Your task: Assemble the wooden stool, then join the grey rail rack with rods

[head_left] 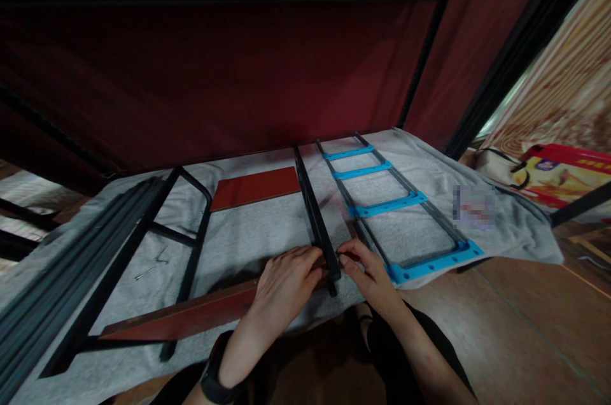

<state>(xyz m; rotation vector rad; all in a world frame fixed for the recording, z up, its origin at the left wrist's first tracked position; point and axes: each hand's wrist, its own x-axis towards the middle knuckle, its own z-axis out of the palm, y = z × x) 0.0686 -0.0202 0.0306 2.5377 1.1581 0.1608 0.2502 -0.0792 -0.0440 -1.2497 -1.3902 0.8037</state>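
Note:
My left hand (291,274) is closed around the near end of a long reddish-brown board (200,309), where that end meets a black metal frame post (317,214). Its fingertips touch the left side of the post. On the post's other side, my right hand (366,270) has thumb and forefinger pinched together against the metal. Whatever small piece sits between those fingertips is too small to name. The board's far end lies by a black metal side frame (184,246) with crossbars. A shorter reddish-brown board (258,188) lies flat behind, between side frame and post.
A grey cloth (248,233) covers the work surface. Blue ladder-like brackets on dark rods (389,204) lie to the right. Several grey metal bars (90,252) are stacked at left, near a small hex key (146,273). Black bars and dark red fabric (238,86) rise behind.

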